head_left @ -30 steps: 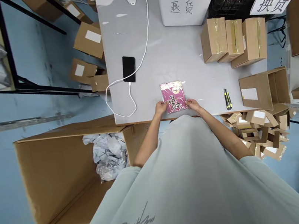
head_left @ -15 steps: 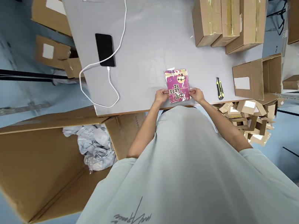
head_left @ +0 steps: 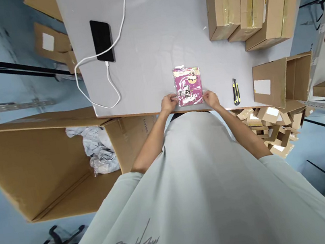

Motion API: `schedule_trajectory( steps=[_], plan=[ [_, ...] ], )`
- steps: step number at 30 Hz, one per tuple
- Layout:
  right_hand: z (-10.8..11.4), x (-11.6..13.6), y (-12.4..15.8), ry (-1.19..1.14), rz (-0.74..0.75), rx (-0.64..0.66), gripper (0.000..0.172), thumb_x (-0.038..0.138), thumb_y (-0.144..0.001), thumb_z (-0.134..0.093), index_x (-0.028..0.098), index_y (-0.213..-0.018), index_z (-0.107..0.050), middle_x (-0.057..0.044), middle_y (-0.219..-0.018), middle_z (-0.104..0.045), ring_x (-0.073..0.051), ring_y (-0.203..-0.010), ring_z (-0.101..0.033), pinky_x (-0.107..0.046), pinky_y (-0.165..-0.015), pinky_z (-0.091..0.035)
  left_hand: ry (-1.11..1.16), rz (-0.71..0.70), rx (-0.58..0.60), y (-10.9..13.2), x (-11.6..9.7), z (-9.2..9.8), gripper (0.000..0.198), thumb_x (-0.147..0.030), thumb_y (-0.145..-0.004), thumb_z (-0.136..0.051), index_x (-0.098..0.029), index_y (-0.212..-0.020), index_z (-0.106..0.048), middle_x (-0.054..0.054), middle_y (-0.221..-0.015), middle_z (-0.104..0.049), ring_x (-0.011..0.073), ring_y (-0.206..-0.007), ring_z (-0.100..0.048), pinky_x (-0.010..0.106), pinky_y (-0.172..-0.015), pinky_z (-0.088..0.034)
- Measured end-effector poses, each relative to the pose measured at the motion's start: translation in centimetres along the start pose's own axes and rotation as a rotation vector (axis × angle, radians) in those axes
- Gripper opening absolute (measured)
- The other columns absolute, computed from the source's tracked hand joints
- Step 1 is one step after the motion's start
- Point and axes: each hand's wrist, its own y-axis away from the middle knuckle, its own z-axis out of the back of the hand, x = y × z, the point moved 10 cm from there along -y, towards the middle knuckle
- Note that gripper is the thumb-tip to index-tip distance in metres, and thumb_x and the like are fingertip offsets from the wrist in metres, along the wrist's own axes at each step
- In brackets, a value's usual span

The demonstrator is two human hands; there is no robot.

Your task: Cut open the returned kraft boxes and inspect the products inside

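A purple packet [head_left: 188, 86] in clear plastic, with large characters and a small cartoon figure, lies flat near the front edge of the grey table [head_left: 149, 30]. My left hand [head_left: 169, 103] pinches the packet's left side near its lower corner. On the opposite side, my right hand [head_left: 211, 99] has its fingers closed on the lower right edge of the clear wrapping. A yellow and black box cutter [head_left: 236, 92] rests to the right of my right hand.
A black phone [head_left: 102, 41] with a white cable lies at the left. Three taped cartons [head_left: 225, 2] stand back right; an open carton [head_left: 271, 83] sits front right. Below left is a large open box [head_left: 36, 173] holding crumpled plastic [head_left: 101, 151]. Cardboard scraps [head_left: 273, 126] lie below right.
The camera view has shifted, so the table items appear displaced. Both hands still hold the packet's sides, and the packet stays flat at the table's front.
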Motion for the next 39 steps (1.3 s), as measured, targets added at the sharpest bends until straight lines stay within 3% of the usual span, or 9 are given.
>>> schedule_trajectory(
  steps=[4,9,16,25,31,34,39],
  plan=[
    [-0.2,-0.1,0.0,0.006,0.020,0.010,0.018,0.028,-0.108,-0.061,0.023,-0.103,-0.078,-0.009,-0.113,-0.087,-0.028,-0.107,-0.078,-0.041,-0.107,-0.060,-0.043,0.020,-0.020,0.8,0.6,0.4,0.025,-0.020,-0.074,-0.083,-0.019,-0.098,-0.089,0.006,-0.084,-0.083,0.0252,-0.094,-0.075,0.034,-0.101,-0.060],
    [0.0,-0.1,-0.3,0.019,0.066,0.006,0.017,0.028,-0.107,-0.062,0.024,-0.101,-0.077,-0.007,-0.106,-0.085,-0.028,-0.104,-0.077,-0.041,-0.106,-0.061,-0.071,0.061,-0.040,0.7,1.2,0.5,0.025,-0.018,-0.077,-0.083,-0.016,-0.100,-0.090,0.006,-0.084,-0.082,0.0243,-0.089,-0.075,0.035,-0.101,-0.060],
    [-0.1,0.0,-0.6,0.076,0.048,0.030,0.016,0.028,-0.111,-0.062,0.023,-0.101,-0.074,-0.008,-0.104,-0.085,-0.029,-0.105,-0.076,-0.041,-0.108,-0.059,0.112,0.138,0.045,0.3,2.1,-0.4,0.023,-0.016,-0.078,-0.084,-0.012,-0.101,-0.086,0.005,-0.076,-0.078,0.0202,-0.074,-0.071,0.035,-0.087,-0.063],
    [-0.3,-0.1,-1.0,0.094,0.049,0.066,0.019,0.035,-0.112,-0.058,0.024,-0.106,-0.070,-0.009,-0.108,-0.084,-0.030,-0.103,-0.075,-0.043,-0.106,-0.060,0.055,0.116,0.087,0.8,2.9,-0.1,0.030,-0.018,-0.081,-0.087,-0.010,-0.110,-0.090,0.009,-0.085,-0.082,0.0235,-0.082,-0.074,0.035,-0.095,-0.062],
    [-0.5,-0.6,-1.0,0.073,0.042,0.028,0.018,0.037,-0.113,-0.060,0.025,-0.102,-0.066,-0.008,-0.103,-0.083,-0.028,-0.099,-0.073,-0.040,-0.102,-0.059,0.046,0.010,0.033,0.9,1.9,0.2,0.028,-0.024,-0.080,-0.089,-0.014,-0.107,-0.090,0.009,-0.092,-0.086,0.0242,-0.092,-0.076,0.033,-0.099,-0.061],
    [-0.5,-0.7,-1.0,0.057,0.045,0.011,0.021,0.042,-0.113,-0.062,0.026,-0.100,-0.065,-0.006,-0.100,-0.082,-0.028,-0.098,-0.072,-0.039,-0.101,-0.059,0.023,-0.012,0.064,0.8,1.7,0.0,0.024,-0.024,-0.080,-0.089,-0.016,-0.103,-0.090,0.007,-0.088,-0.085,0.0238,-0.089,-0.075,0.032,-0.096,-0.062],
    [-0.5,-0.6,-0.8,0.079,0.031,0.009,0.016,0.034,-0.113,-0.059,0.026,-0.100,-0.065,-0.008,-0.103,-0.082,-0.028,-0.100,-0.073,-0.039,-0.099,-0.058,-0.034,-0.002,0.126,0.6,2.0,-0.1,0.025,-0.019,-0.087,-0.081,-0.012,-0.109,-0.091,0.007,-0.082,-0.083,0.0228,-0.080,-0.074,0.033,-0.090,-0.061]
  ],
)
